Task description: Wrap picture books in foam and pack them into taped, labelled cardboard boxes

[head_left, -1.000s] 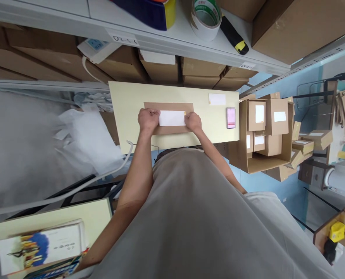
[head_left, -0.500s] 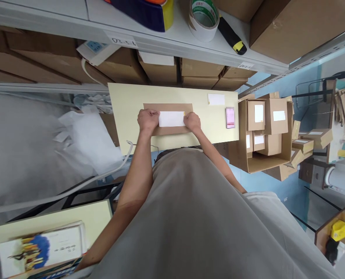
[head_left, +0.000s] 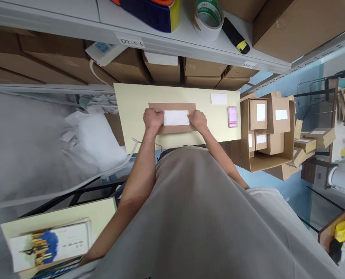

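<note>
- Right then, your left hand (head_left: 153,118) sat knuckles-up on the left end of the white label (head_left: 176,117), its grip closed with the fingers curled under.
- Your right hand (head_left: 198,119) sat at the label's right end, its grip also curled shut and touching that edge.
- Whether either grip pinched the label or only pressed it down, I could not tell.
- That label lay flat and lengthwise on the brown cardboard mailer (head_left: 172,106), between your two hands, slightly below the mailer's middle.
- The mailer lay flat on the pale yellow surface (head_left: 131,100), roughly centred and square to its edges.
- To your right on the same surface lay a second white label (head_left: 218,99) near the far edge, with a pink phone (head_left: 232,116) just beside it, both well apart from the mailer.
- Past the right edge of the surface stood an open carton (head_left: 265,164) packed with small labelled boxes.
- On the shelf (head_left: 161,38) above sat a tape roll (head_left: 209,15) with a black-and-yellow box cutter (head_left: 235,37) touching it.
- A picture book (head_left: 49,246) lay on another pale board by your left elbow.
</note>
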Tool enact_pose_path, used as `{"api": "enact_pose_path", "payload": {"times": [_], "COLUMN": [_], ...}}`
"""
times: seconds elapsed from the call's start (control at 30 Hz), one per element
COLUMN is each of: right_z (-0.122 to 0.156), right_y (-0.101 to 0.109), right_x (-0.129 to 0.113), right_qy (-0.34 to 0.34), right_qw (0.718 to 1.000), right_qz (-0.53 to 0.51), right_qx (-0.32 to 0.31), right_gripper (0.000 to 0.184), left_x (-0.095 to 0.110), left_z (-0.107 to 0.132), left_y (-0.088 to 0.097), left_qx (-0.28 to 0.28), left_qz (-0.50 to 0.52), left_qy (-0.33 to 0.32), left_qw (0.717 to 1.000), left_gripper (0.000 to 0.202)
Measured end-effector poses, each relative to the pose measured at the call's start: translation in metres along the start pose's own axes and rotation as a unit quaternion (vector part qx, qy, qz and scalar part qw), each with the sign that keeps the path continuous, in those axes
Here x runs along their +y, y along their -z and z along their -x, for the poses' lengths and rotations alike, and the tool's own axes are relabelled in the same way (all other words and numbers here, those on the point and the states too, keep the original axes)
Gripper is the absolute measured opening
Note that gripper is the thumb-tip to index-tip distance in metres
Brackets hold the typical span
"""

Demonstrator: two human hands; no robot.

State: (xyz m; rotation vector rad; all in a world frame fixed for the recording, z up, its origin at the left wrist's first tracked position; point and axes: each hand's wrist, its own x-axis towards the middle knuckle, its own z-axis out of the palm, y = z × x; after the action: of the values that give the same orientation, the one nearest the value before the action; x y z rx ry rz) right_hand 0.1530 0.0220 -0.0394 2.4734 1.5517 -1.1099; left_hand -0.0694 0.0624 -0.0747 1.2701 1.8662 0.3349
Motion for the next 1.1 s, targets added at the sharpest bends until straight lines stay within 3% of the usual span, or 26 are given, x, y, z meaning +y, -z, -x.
{"api": "enact_pose_path", "payload": {"times": [0.07, 0.17, 0.3, 0.6, 0.7, 0.97, 1.1], "right_z": [0.007, 0.02, 0.03, 0.027, 0.03, 0.045, 0.055], "right_y": [-0.004, -0.014, -0.028, -0.05, -0.058, -0.079, -0.098], "right_x": [-0.001, 0.001, 0.011, 0.027, 0.025, 0.004, -0.019], "right_qy": [0.078, 0.181, 0.243, 0.224, 0.205, 0.177, 0.219], "right_qw": [0.994, 0.969, 0.95, 0.957, 0.963, 0.968, 0.961], "right_qz": [0.05, 0.118, 0.147, 0.136, 0.123, 0.122, 0.133], "right_qx": [0.056, 0.122, 0.133, 0.122, 0.123, 0.132, 0.104], "right_gripper": [0.016, 0.034, 0.05, 0.069, 0.068, 0.079, 0.085], "left_x": [0.003, 0.004, -0.002, -0.014, -0.016, -0.014, -0.008], "left_z": [0.002, 0.004, 0.003, -0.004, -0.007, -0.005, 0.0], "left_y": [0.0, 0.0, -0.001, -0.007, -0.007, -0.005, -0.002], "left_qx": [0.007, 0.002, -0.001, -0.006, -0.017, -0.03, -0.037], "left_qz": [-0.016, -0.034, -0.03, 0.013, 0.013, -0.009, -0.024], "left_qy": [-0.006, -0.013, -0.032, -0.063, -0.061, -0.082, -0.078], "left_qw": [1.0, 0.999, 0.999, 0.998, 0.998, 0.996, 0.996], "left_gripper": [0.017, 0.021, 0.024, 0.02, 0.02, 0.022, 0.026]}}
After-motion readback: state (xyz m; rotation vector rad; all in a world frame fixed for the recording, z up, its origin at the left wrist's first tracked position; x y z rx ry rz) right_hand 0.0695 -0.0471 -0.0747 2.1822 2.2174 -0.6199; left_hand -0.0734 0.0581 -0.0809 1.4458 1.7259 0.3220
